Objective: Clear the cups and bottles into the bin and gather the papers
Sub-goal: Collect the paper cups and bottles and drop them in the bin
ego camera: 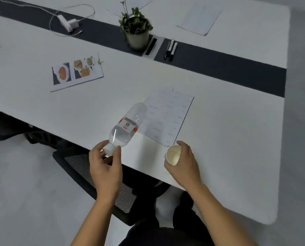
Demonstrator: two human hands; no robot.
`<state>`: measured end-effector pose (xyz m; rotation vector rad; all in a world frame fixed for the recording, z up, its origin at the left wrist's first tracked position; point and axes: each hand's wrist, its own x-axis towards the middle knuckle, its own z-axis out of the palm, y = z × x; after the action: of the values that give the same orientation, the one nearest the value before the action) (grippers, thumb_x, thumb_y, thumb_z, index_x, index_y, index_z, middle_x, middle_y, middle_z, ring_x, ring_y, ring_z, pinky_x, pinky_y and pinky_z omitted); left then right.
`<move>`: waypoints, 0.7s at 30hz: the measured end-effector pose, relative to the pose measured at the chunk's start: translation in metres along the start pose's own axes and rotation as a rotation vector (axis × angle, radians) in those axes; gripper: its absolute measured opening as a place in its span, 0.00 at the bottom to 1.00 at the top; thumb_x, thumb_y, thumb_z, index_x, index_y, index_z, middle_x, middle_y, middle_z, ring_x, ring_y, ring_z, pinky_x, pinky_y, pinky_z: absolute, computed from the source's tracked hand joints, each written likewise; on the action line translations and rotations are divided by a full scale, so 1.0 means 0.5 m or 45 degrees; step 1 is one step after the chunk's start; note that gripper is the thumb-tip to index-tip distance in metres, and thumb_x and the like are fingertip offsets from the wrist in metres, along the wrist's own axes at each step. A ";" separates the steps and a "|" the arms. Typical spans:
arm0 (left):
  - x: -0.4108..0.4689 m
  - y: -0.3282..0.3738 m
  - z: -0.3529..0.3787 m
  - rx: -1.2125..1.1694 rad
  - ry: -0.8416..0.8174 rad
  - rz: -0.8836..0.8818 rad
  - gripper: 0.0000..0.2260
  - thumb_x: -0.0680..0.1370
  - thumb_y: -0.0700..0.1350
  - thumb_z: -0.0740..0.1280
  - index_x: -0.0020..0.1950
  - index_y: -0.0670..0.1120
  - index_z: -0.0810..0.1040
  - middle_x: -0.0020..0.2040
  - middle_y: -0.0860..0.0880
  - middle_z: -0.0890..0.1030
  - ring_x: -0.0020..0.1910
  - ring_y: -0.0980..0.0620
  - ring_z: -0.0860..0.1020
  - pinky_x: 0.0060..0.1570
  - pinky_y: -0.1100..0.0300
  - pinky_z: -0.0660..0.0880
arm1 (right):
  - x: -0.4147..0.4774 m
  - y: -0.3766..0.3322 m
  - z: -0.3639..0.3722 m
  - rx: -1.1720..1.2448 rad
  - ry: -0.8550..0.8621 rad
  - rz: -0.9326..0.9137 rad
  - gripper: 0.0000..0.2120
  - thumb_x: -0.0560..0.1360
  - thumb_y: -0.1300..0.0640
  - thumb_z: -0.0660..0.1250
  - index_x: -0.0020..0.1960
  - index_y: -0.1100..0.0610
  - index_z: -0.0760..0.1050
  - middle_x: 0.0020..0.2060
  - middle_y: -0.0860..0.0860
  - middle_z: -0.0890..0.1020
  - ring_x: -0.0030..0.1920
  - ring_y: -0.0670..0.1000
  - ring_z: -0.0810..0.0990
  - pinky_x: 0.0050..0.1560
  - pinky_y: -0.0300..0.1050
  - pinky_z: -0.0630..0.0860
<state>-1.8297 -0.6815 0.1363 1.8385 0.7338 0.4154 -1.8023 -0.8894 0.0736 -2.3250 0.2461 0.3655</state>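
Observation:
My left hand [105, 166] grips the white cap end of a clear plastic bottle [128, 123] with a red and white label. The bottle is tilted, its base pointing away over the white table [228, 148]. My right hand [183, 164] holds a small paper cup [173, 154], its open mouth turned toward me. Just beyond both hands lies a clipped printed sheet [169, 114]. Further left sits a sheet with food photos [77, 71]. A plain white sheet [199, 18] lies on the far side of the table. No bin is in view.
A potted plant [136, 29], markers [171, 48] and a white power strip with cables [68, 23] lie along the dark strip [219, 63] down the table's middle. A mesh office chair [98, 180] stands under the near edge, between my arms.

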 end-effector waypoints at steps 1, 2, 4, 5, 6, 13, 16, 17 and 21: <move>0.005 0.020 -0.001 -0.032 -0.031 0.027 0.13 0.77 0.45 0.71 0.61 0.51 0.76 0.59 0.53 0.78 0.53 0.53 0.79 0.44 0.68 0.74 | -0.010 -0.011 -0.022 0.053 0.108 0.014 0.34 0.70 0.48 0.74 0.72 0.47 0.62 0.66 0.46 0.70 0.63 0.51 0.73 0.58 0.44 0.72; 0.008 0.041 0.001 -0.058 -0.066 0.067 0.13 0.77 0.45 0.71 0.62 0.52 0.76 0.58 0.54 0.79 0.52 0.53 0.79 0.44 0.66 0.75 | -0.021 -0.020 -0.045 0.098 0.222 0.022 0.33 0.70 0.48 0.74 0.71 0.46 0.64 0.65 0.45 0.69 0.61 0.49 0.74 0.57 0.43 0.72; 0.006 0.086 0.012 -0.117 -0.153 0.175 0.13 0.78 0.44 0.71 0.61 0.51 0.77 0.57 0.56 0.80 0.51 0.55 0.79 0.43 0.68 0.74 | -0.046 -0.026 -0.093 0.181 0.434 0.037 0.33 0.69 0.48 0.76 0.70 0.44 0.66 0.63 0.42 0.67 0.58 0.45 0.74 0.55 0.41 0.72; 0.003 0.105 0.022 -0.148 -0.206 0.225 0.13 0.78 0.44 0.71 0.61 0.51 0.77 0.56 0.57 0.80 0.50 0.56 0.79 0.43 0.70 0.74 | -0.061 -0.023 -0.117 0.218 0.515 0.053 0.34 0.69 0.49 0.77 0.70 0.42 0.66 0.62 0.41 0.65 0.57 0.43 0.73 0.55 0.39 0.71; -0.003 0.123 0.034 -0.183 -0.271 0.266 0.12 0.78 0.43 0.70 0.61 0.51 0.77 0.56 0.58 0.80 0.49 0.57 0.78 0.43 0.70 0.74 | -0.080 -0.016 -0.140 0.249 0.585 0.079 0.35 0.69 0.49 0.77 0.71 0.41 0.65 0.62 0.40 0.65 0.56 0.41 0.72 0.55 0.38 0.69; -0.144 0.211 0.173 -0.389 -0.832 0.383 0.17 0.79 0.44 0.69 0.66 0.52 0.71 0.63 0.52 0.77 0.56 0.62 0.78 0.50 0.70 0.76 | -0.312 0.114 -0.249 0.433 1.027 0.411 0.43 0.68 0.48 0.79 0.76 0.43 0.59 0.64 0.36 0.66 0.63 0.39 0.67 0.60 0.38 0.64; -0.262 0.252 0.230 -0.384 -1.100 0.505 0.19 0.78 0.45 0.70 0.67 0.51 0.71 0.64 0.53 0.76 0.58 0.61 0.77 0.50 0.70 0.75 | -0.437 0.177 -0.288 0.491 1.281 0.572 0.42 0.67 0.46 0.80 0.75 0.45 0.62 0.65 0.40 0.70 0.66 0.45 0.70 0.59 0.40 0.66; -0.305 0.264 0.247 -0.379 -1.178 0.561 0.19 0.78 0.45 0.70 0.68 0.51 0.71 0.64 0.53 0.76 0.57 0.62 0.77 0.49 0.71 0.75 | -0.474 0.198 -0.301 0.506 1.370 0.608 0.42 0.66 0.46 0.80 0.74 0.46 0.64 0.66 0.41 0.71 0.66 0.46 0.71 0.59 0.40 0.66; -0.492 0.302 0.294 -0.405 -1.432 0.730 0.17 0.78 0.44 0.69 0.66 0.49 0.73 0.62 0.56 0.78 0.56 0.61 0.78 0.48 0.69 0.76 | -0.605 0.289 -0.348 0.552 1.678 0.662 0.40 0.65 0.45 0.79 0.73 0.47 0.67 0.64 0.43 0.72 0.61 0.43 0.72 0.59 0.41 0.69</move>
<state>-1.8834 -0.9853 0.2349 1.6069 -0.6006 -0.1765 -2.0952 -1.0942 0.1960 -1.6951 1.3918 -0.9506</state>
